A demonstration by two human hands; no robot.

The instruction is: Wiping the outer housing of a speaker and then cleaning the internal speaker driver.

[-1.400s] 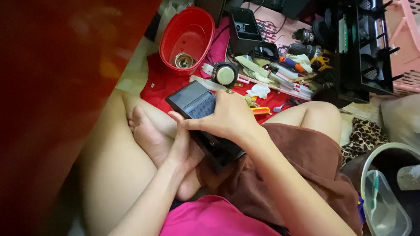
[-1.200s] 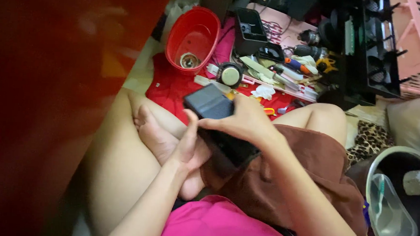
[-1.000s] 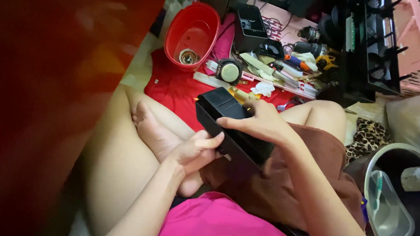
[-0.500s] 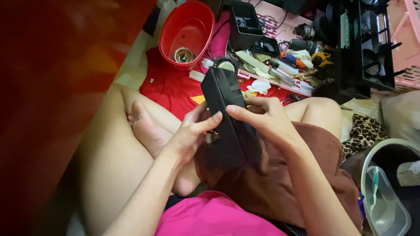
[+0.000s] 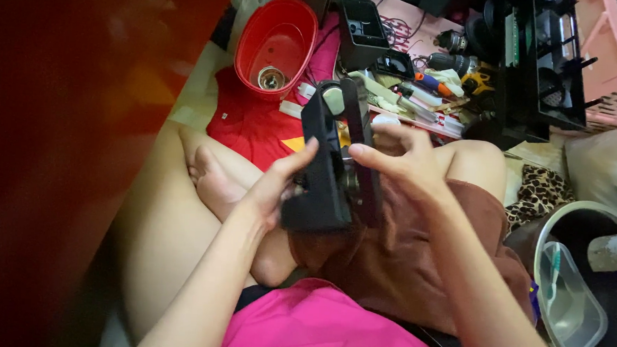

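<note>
The left hand [image 5: 275, 186] cups the black plastic device [image 5: 331, 160] from the side, thumb up along its edge, fingers tucked under the lower corner; the right hand [image 5: 400, 160] closes on the opposite side, fingertips pressing the rim, so the piece stands on edge between the two palms, tilted up over the lap, probably so its narrow side faces the person. It looks like two black shells with a gap between them, some metal part showing inside, though I can't make out what. Below it lie crossed bare legs and brown shorts [image 5: 415, 268]. Beyond, on the floor, a red cloth [image 5: 245, 119], a red plastic tub [image 5: 276, 37] with a small metal ring inside, a black open box [image 5: 363, 30], and a jumble of tools and drills [image 5: 441, 75] well apart from the hands.
</note>
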